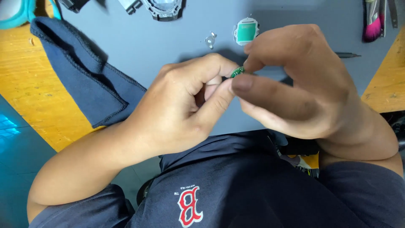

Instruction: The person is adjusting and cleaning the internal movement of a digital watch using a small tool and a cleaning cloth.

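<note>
**Small green board pinched between both hands**

The grip is closed: the left hand (181, 109) and the right hand (303, 84) meet fingertip to fingertip on a small green board (237, 71), held up over the bench (139, 46) and close to the person's chest. Only a sliver of the board shows between the fingers, so what exactly is being done to it is hard to tell; it may be a tiny circuit board.

Just beyond the hands, on the grey bench, lie a round white part with a green square face (246, 31) and a small clear piece (210, 39) beside it. Farther off, at the top edge, sits a dark opened housing (163, 8). A thin dark tool (348, 55) lies to the right, a pink brush (373, 23) above it. A navy cloth (84, 71) drapes over the left.

Judging by the loose parts, the device is apart; the board is in hand, the rest lies untouched.
</note>
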